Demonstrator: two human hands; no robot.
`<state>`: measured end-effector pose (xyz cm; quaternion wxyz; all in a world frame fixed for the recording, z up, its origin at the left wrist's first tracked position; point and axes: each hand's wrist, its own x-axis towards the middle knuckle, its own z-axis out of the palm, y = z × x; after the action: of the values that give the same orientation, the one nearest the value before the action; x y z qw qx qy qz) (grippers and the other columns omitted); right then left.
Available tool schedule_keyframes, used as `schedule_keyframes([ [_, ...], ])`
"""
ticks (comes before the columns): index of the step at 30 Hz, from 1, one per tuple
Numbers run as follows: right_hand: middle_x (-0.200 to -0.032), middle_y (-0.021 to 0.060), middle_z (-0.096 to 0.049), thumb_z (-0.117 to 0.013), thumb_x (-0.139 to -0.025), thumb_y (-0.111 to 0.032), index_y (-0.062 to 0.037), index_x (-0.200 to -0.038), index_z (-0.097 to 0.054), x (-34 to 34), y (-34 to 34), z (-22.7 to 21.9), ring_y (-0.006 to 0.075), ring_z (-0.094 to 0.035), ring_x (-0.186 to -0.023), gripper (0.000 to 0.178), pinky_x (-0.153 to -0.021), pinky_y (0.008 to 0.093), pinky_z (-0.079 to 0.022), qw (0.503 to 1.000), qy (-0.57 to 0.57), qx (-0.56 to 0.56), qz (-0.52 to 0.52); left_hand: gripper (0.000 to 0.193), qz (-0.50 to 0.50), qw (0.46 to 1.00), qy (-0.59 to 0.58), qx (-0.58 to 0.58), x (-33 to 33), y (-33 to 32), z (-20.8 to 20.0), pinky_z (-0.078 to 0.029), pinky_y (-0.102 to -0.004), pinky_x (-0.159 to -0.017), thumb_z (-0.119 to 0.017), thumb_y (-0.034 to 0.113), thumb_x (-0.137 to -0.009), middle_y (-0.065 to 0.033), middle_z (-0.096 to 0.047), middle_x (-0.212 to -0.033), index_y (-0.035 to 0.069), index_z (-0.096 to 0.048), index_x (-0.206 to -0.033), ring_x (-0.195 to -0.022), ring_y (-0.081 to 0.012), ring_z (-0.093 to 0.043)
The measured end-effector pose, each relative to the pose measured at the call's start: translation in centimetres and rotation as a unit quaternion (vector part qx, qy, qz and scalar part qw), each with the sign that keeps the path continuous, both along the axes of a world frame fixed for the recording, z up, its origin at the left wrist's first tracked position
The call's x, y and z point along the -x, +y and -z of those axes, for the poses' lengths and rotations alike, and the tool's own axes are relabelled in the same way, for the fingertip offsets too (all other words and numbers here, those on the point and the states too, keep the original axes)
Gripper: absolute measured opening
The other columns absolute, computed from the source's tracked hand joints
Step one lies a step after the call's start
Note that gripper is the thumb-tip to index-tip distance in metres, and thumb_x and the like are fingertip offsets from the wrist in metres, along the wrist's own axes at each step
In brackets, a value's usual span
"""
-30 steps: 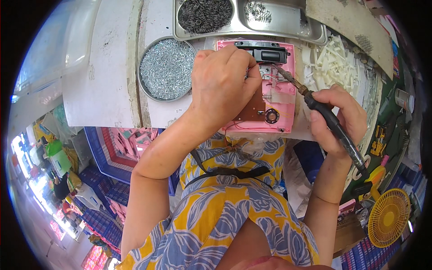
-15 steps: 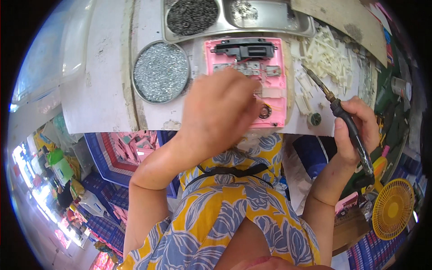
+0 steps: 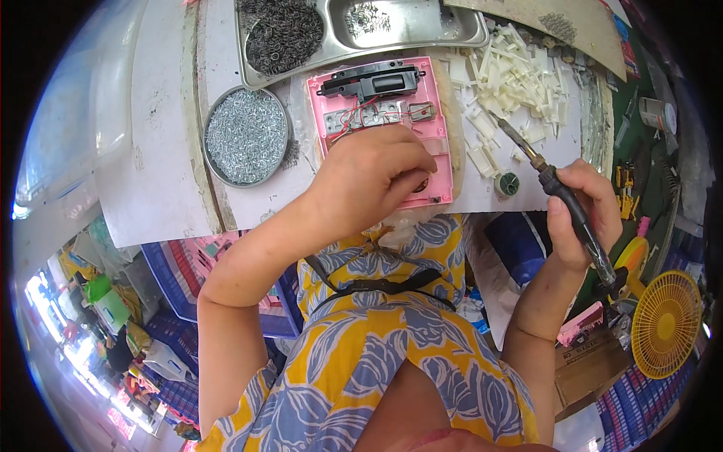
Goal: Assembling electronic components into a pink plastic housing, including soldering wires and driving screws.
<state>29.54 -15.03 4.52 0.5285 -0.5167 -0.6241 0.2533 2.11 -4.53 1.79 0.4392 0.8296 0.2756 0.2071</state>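
Note:
A pink plastic housing (image 3: 435, 113) lies open on the white bench, with a black part (image 3: 370, 80) across its top and a small circuit board with red wires (image 3: 369, 114) below it. My left hand (image 3: 369, 175) rests on the lower part of the housing, fingers curled over it and hiding what is under them. My right hand (image 3: 576, 211) grips a soldering iron (image 3: 561, 196) by its dark handle. The iron's tip points up-left and hangs over the bench to the right of the housing, clear of it.
A round tin of small metal screws (image 3: 246, 135) sits left of the housing. A steel tray (image 3: 361, 30) holds rings and small parts behind it. White plastic pieces (image 3: 512, 75) are piled at right, near a small solder reel (image 3: 507, 184). A yellow fan (image 3: 666, 324) stands lower right.
My left hand slid down from the top of the housing to its lower part, uncovering the black part and board. The right hand drew the iron away to the right.

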Motion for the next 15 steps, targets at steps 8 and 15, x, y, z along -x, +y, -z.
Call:
schedule_keyframes([
  [8,-0.077,0.0094,-0.062,-0.075,-0.077,-0.006,0.0056,-0.103,-0.068,0.9,1.7,-0.2,0.0158,-0.055,-0.064,0.029,-0.059,0.0269,-0.041,0.999,-0.020,0.001,-0.044,0.011,-0.070,0.983,0.007,0.170,0.1,0.0,-0.1,-0.054,-0.0404,-0.068,-0.072,0.007,-0.086,-0.0121,-0.067,-0.080,0.002,-0.070,-0.096,-0.074,-0.0320,-0.066],
  [15,-0.071,0.0069,-0.060,-0.077,-0.073,-0.008,0.0013,-0.097,-0.070,0.9,-1.1,-0.2,0.0167,-0.052,-0.057,0.027,-0.052,0.0283,-0.038,0.992,-0.029,0.081,-0.087,0.012,0.021,0.997,0.032,-0.071,0.1,0.1,0.2,-0.051,-0.0393,-0.066,-0.070,0.001,-0.087,-0.0116,-0.060,-0.082,0.003,-0.065,-0.098,-0.076,-0.0315,-0.063],
])
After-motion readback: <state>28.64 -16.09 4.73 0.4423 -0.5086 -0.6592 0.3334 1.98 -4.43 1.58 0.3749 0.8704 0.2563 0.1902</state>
